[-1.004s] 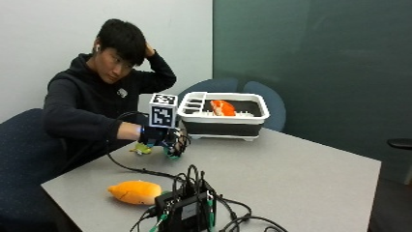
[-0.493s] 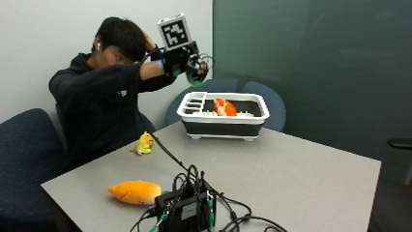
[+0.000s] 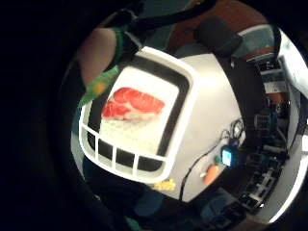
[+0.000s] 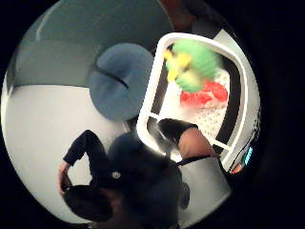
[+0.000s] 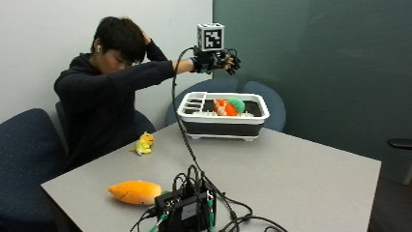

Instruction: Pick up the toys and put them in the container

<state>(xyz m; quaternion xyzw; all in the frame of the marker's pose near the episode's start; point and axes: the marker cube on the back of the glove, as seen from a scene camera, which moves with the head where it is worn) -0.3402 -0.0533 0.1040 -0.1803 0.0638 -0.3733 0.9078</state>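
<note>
We see the black-gloved right hand [image 5: 219,62] raised high above the white-rimmed, dark-walled plastic container [image 5: 223,126] at the far end of the grey table [image 5: 309,169]. Its fingers look spread and relaxed, and it holds nothing. Below it, a round green soft toy [image 5: 237,104] lies in the container, against the red-and-white toy shaped like a slab of meat [image 5: 223,107]. In the thumb-side palm view the green toy shows a yellow part and lies on top of the red one.

Two toys are left on the table: a small yellow plush figure [image 5: 145,143] near the person, and an orange, mango-shaped plush [image 5: 136,191] near the front edge, just beside the black box with its tangle of cables [image 5: 186,210].

As we judge it, the risk lies in the next reach. The cable hanging from the hand runs down across the table, so it could snag the container's rim or drag the yellow figure. The orange plush sits close to the wiring, and fingers could catch a cable there.

We can read no brand, label or writing on any of these things.
</note>
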